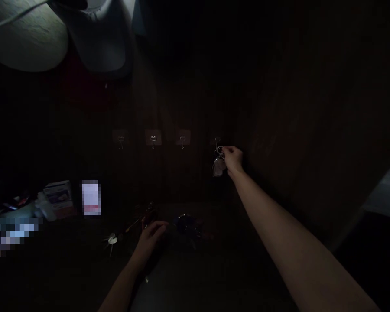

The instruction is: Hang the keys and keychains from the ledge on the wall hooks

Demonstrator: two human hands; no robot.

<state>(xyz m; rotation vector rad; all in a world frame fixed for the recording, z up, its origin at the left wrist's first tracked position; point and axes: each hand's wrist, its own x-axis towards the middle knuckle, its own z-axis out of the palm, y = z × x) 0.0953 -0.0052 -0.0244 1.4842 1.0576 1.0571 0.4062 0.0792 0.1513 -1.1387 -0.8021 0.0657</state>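
Observation:
My right hand (233,158) pinches the ring of a bunch of keys (218,167) at the rightmost wall hook (217,140). Whether the ring hangs on that hook or only touches it, I cannot tell. Lower down, my left hand (152,234) hovers over or rests on the dark surface, fingers stretched out and holding nothing that I can see. Just beyond it lies a dark, reddish cord-like item (146,216), hard to make out. A second set of keys (111,239) lies to its left. On its right is a dark blue bundle with a metal ring (185,223).
Three more adhesive hooks, among them the middle one (153,139), line the dark wall. Hats hang at the upper left, including a grey cap (100,47) and a pale one (29,39). Small boxes (58,199) and a white bottle (44,206) stand at left.

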